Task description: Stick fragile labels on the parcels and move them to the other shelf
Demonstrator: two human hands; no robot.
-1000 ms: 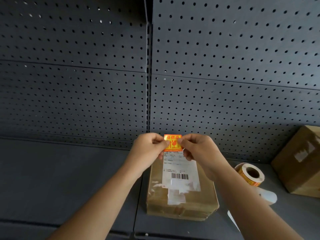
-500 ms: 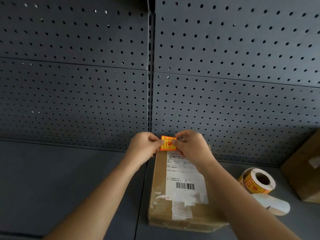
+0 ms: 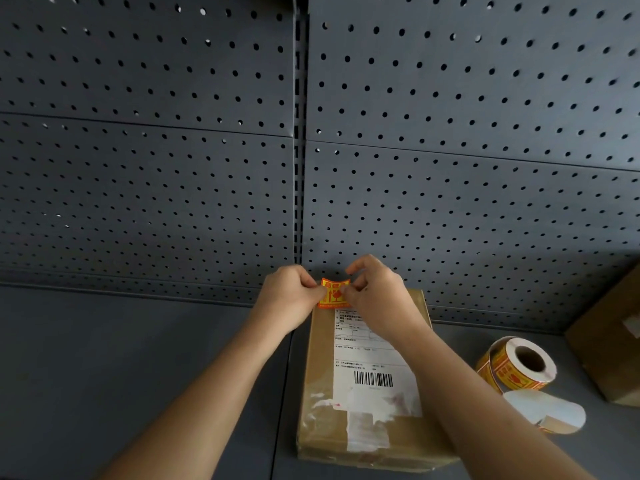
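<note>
a: where is the small orange-and-yellow paper fragile label (image 3: 333, 294) sitting?
b: it is hanging over the far end of the brown, tape-wrapped cardboard parcel (image 3: 320, 358), just beyond that parcel's white printed shipping sheet (image 3: 375, 362). both hands are pinching it with curled fingers, the left hand (image 3: 291, 292) taking its left edge and the right hand (image 3: 377, 299) its right edge.
a: is it lying flat?
b: no, it is curving between them. i cannot tell whether it is touching the cardboard.
a: and the parcel's long axis?
b: it is running away from the person toward the dark grey perforated metal back panel (image 3: 173, 168), so the label is going across the far short end, with both hands equally near.
a: what is lying beside it?
b: a glossy roll of matching labels (image 3: 516, 367) is resting right of the parcel on the grey metal shelf (image 3: 138, 358), and a second brown cardboard box (image 3: 609, 355) is standing further right.
a: next?
b: probably pressing it down and smoothing outward.
</note>
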